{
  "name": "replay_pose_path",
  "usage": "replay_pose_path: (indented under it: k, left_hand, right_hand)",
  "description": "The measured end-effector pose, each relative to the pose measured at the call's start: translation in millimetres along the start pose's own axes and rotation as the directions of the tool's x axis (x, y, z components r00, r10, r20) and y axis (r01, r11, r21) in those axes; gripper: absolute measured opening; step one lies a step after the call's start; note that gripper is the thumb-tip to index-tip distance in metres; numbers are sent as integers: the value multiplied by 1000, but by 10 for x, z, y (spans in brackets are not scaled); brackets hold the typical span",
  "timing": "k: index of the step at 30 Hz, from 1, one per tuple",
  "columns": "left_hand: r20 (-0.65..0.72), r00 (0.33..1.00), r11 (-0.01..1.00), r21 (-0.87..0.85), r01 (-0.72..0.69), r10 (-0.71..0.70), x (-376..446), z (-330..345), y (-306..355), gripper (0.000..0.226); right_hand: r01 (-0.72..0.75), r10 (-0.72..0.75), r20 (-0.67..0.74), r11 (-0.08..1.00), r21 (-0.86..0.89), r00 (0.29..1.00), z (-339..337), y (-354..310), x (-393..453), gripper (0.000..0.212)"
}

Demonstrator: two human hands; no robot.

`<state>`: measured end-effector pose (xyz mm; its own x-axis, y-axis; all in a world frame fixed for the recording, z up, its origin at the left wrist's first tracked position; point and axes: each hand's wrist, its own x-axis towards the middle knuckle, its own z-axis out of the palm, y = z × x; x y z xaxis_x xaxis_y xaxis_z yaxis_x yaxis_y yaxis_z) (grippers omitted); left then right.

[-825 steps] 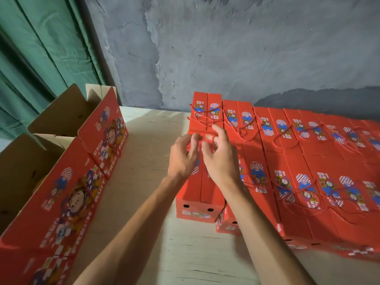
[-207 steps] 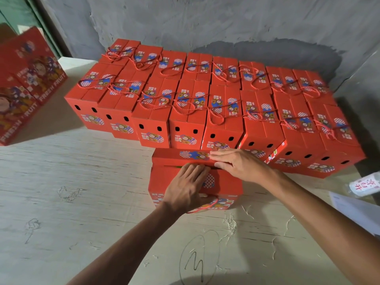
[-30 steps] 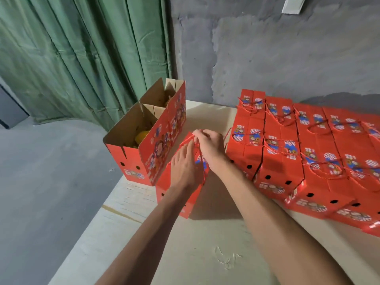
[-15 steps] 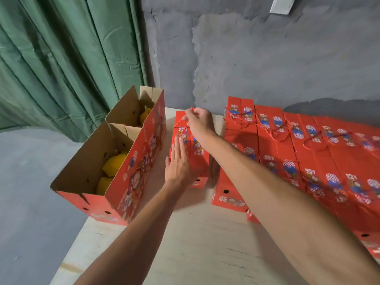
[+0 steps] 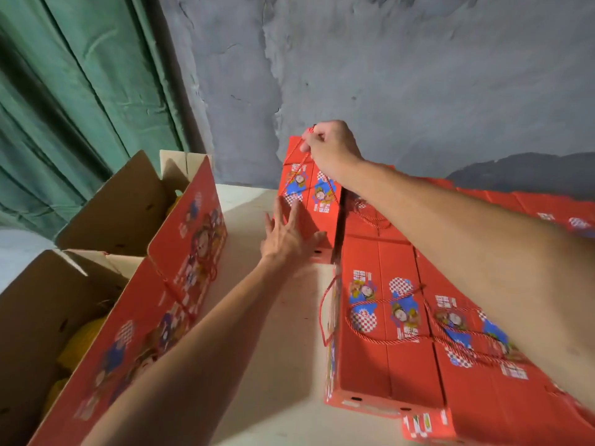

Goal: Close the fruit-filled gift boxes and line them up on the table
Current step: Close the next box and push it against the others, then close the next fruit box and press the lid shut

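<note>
At upper centre of the frame, the right hand (image 5: pixel 331 146) pinches the red cord handle (image 5: pixel 301 156) of a closed gift box (image 5: pixel 317 201) at the far left end of the rows, while the left hand (image 5: pixel 286 236), fingers spread, presses flat on its near side. The right forearm hides much of the lined-up boxes (image 5: pixel 396 320) on the worktop (image 5: pixel 283 349); open boxes (image 5: pixel 135 284) at lower left are cut off, yellow fruit (image 5: pixel 80 342) barely showing.

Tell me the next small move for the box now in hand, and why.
Probably slide the closed box right until it sits flush with the row of closed boxes. A dark gap still shows between them. The left hand lies flat on its left side, ready to push, while the right hand keeps a grip on the red cord handle.
</note>
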<state>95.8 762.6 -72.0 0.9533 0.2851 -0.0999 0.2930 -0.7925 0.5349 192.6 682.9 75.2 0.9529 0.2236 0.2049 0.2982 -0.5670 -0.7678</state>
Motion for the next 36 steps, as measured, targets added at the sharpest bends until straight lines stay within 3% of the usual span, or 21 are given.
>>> replay_pose_path:
  k: [3, 5, 8, 13, 15, 18, 22, 25, 28, 30, 33, 36]
  left_hand:
    - [-4, 999, 999, 9, -47, 47, 338, 107, 37, 91]
    - [8, 998, 997, 46, -68, 68, 547, 123, 78, 80]
    - [73, 994, 981, 168, -92, 81, 739, 77, 136, 64]
    - [116, 992, 982, 175, -71, 51, 639, -133, 132, 68]
    - [85, 993, 986, 142, -88, 76, 470, -274, 127, 64]
    - [4, 983, 974, 128, -185, 186, 22, -480, 160, 68]
    - [-33, 986, 934, 328, -143, 162, -689, -864, 33, 63]
    - [-50, 983, 873, 469, -132, 176, -1306, -1095, -233, 59]
    - [-164, 971, 841, 538, -60, 174, -1873, -1265, -575, 54]
    - [-189, 966, 822, 568, -38, 175, -2198, -1304, -787, 54]
    - [-167, 984, 835, 548, 41, 61, -2620, -1305, -995, 61]
    - [-191, 982, 869, 484, 108, -16, -2953, -1314, -1078, 66]
  right_hand:
    - [-72, 74, -50, 996, 47, 996, 3, 244, 156, 27]
    - [-99, 99, -6, 993, 59, 995, 34, 370, 184, 23]
    - [-108, 114, 91, 992, -67, 989, 147, 509, 126, 22]
    - [-70, 109, 99, 940, -333, 989, 191, 514, -136, 20]
    - [-67, 109, 97, 933, -354, 989, 217, 437, -277, 18]
    - [-86, 110, 189, 988, -130, 976, 375, 208, -662, 45]
    - [-138, 95, 214, 971, 196, 972, 664, -178, -1369, 38]
    - [-148, 81, 235, 948, 281, 969, 778, -411, -1923, 33]
    - [-158, 47, 330, 934, 321, 943, 838, -667, -2450, 40]
    - [-233, 95, 378, 912, 338, 921, 868, -825, -2748, 42]
    - [-416, 240, 432, 827, 378, 869, 898, -1051, -3220, 34]
    - [-484, 308, 444, 795, 366, 842, 922, -1200, -3724, 40]
